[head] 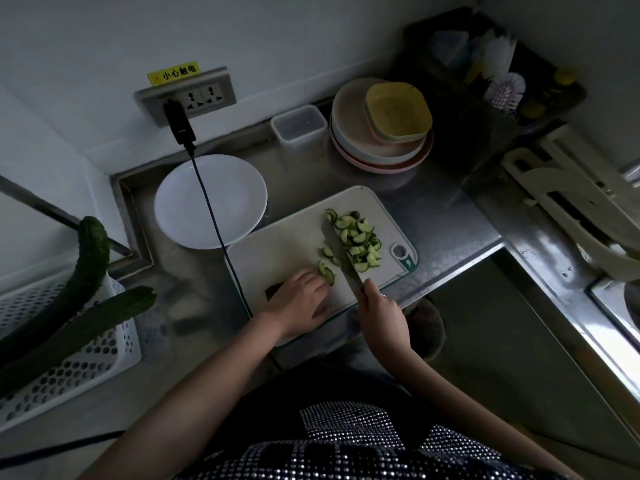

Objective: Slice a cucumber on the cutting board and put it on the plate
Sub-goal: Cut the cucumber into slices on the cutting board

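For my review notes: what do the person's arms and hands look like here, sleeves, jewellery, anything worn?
Both forearms are bare; no sleeves, watch or gloves show. The right hand has a small bright ring on one of its fingers. The left hand shows no ring or band in this dim view. At the bottom edge, the person wears a dark garment covered in small pale dots.

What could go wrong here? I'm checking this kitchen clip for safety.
1. The left hand holds the cucumber stub with its fingertips close to the knife, so a slip may nick them.
2. The cable hangs over the plate and the board edge; an arm might snag it.
3. Slices piled near the board's right edge could be pushed off.
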{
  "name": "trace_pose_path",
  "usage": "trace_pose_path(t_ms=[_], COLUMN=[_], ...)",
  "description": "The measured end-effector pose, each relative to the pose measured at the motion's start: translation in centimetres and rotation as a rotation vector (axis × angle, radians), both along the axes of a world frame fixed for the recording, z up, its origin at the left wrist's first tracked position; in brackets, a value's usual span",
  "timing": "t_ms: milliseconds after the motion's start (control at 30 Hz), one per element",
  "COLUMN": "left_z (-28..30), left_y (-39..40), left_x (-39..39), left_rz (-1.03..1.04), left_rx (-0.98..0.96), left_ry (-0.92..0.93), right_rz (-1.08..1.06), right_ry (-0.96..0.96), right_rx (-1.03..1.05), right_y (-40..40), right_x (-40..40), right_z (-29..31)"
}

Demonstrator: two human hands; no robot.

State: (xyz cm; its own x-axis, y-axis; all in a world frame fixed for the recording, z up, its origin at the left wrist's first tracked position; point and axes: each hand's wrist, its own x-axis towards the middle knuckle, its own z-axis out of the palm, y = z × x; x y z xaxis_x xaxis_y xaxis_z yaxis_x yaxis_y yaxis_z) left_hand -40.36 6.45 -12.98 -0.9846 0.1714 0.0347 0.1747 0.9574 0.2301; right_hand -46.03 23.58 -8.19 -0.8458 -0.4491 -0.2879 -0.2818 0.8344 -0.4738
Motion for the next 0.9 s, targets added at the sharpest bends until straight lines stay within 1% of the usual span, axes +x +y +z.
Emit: trace_pose_path(t_ms=[100, 200, 233, 300, 367, 467, 567, 700, 833, 900], left_z=[0.3, 0.7, 0.7, 0.5, -0.4, -1.1, -1.7, -1.4, -1.5, -1.5], left_y=[0.1, -0.3, -0.5, -0.8, -1.4, -1.8, -1.8, -1.6, -1.8, -1.8], left_x=[-1.1, -2.1, -2.3, -2.0, -0.5, 2.2, 2.9, 2.1, 2.3, 2.2], left_rz=[0.023, 0.043, 0.051, 0.089, 0.14, 0.173, 0.215, 0.301, 0.259, 0.208], left_rx=[-0.034, -0.085, -0.072, -0.037, 0.01, 0.012, -0.001, 0.039, -0.004, -0.031], left_ry=[-0.205, -0.288, -0.278, -0.2, -0.045, 0.074, 0.119, 0.137, 0.155, 0.203], right_rz=[-0.002, -0.009, -0.012, -0.013, -0.003, 0.042, 0.094, 0.132, 0.195, 0.229], right_ry=[-0.011, -0.009, -0.006, 0.004, 0.003, -0.012, -0.023, -0.049, -0.032, -0.005], right_rx=[-0.004, -0.02, -0.024, -0.035, -0.038, -0.018, 0.008, 0.027, 0.062, 0.084], right_y=[0.2, 0.2, 0.3, 0.3, 0.2, -0.1, -0.5, -1.0, -1.5, -1.6], right_x=[0.0, 0.0, 0.0, 0.0, 0.1, 0.5, 0.8, 1.1, 1.1, 1.1], right_z=[0.1, 0.3, 0.3, 0.3, 0.4, 0.4, 0.2, 0.1, 0.2, 0.2])
